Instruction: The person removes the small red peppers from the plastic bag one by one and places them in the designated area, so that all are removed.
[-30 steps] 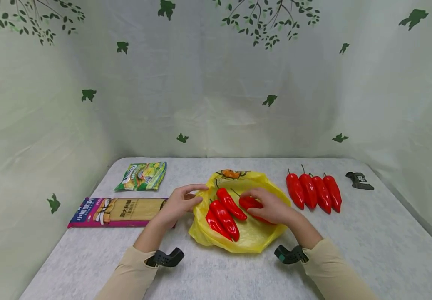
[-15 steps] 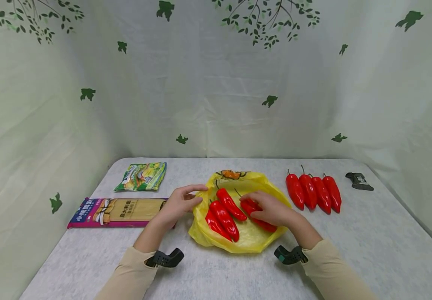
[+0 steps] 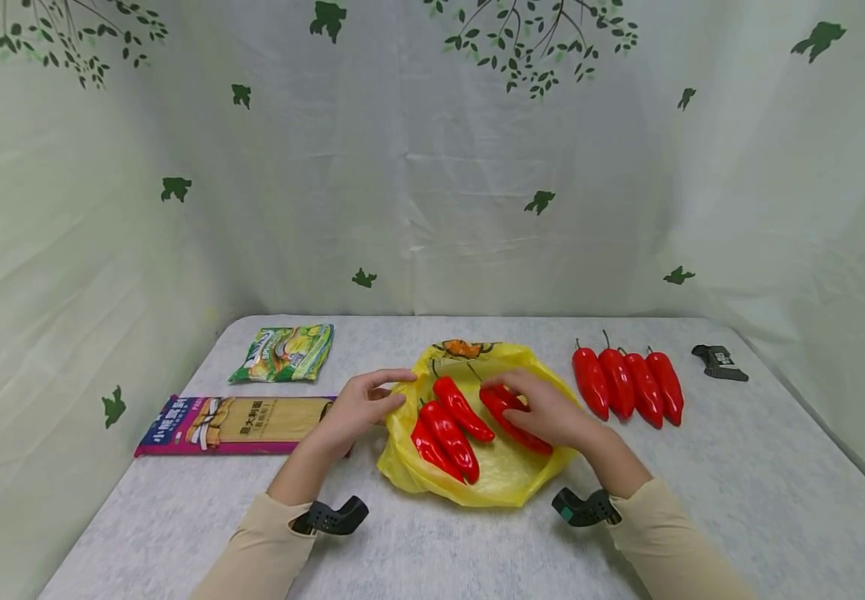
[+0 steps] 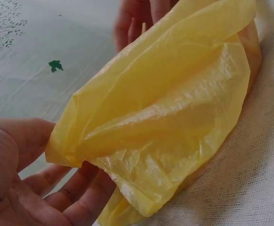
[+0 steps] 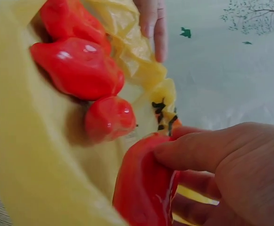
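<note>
A yellow plastic bag [image 3: 511,487] lies spread open mid-table, its mouth up. Thumb and fingers of my left hand [image 3: 363,406] hold its left rim; in the left wrist view the film [image 4: 165,117] runs between them. My right hand [image 3: 545,408] reaches inside and pinches a red chili pepper [image 3: 515,423] near the stem end, thumb on its upper side in the right wrist view. That pepper slants, stem pointing to the back. To its left in the bag rest several more red peppers [image 3: 451,439], side by side.
Several red peppers [image 3: 627,383] lie in a row on the table right of the bag. Beyond them is a small black packet [image 3: 719,362]. At left are a long noodle pack [image 3: 245,425] and a green snack packet [image 3: 286,352]. A pale curtain [image 3: 417,167] surrounds the table.
The pepper in my right hand has turned slightly, its stem swinging toward the back, and the hand has shifted a little with it. My left hand keeps its place at the rim.
</note>
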Tool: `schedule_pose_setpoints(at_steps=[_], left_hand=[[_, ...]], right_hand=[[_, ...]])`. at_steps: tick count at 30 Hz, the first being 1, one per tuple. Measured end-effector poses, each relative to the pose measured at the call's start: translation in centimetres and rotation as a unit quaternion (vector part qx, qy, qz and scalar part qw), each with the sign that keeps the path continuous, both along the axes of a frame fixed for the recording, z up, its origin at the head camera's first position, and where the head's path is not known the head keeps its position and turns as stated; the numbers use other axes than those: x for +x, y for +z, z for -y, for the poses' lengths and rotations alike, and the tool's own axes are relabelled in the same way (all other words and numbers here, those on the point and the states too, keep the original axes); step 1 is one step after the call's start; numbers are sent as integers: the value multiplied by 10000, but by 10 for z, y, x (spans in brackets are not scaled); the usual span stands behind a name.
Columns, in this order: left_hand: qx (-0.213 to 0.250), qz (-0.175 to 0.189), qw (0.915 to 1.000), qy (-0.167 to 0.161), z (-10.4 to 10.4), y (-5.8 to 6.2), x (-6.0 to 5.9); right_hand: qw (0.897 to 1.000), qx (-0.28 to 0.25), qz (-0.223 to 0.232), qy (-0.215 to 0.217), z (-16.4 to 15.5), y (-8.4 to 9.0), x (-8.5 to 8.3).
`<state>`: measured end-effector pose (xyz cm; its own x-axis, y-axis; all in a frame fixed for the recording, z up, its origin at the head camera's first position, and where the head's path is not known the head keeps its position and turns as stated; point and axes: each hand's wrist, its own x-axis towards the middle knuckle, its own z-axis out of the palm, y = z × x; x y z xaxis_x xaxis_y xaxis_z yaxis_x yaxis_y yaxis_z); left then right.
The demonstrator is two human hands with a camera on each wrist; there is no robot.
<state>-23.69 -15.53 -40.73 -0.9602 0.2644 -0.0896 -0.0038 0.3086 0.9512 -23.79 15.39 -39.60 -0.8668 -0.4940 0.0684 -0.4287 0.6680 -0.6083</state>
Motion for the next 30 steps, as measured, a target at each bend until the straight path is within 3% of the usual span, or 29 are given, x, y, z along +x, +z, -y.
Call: schedule_pose_setpoints(at_steps=[16, 22, 30], left_hand=[[-29, -30, 10000, 15, -1, 2, 1], [-63, -18, 10000, 37, -2, 4, 3], [-57, -13, 10000, 26, -2, 3, 2]], right_hand=[[9942, -834, -677, 38, -13, 30, 4], [9909, -1020, -843, -252, -26, 41, 2], [9868, -1127, -726, -906, -49, 50, -1]])
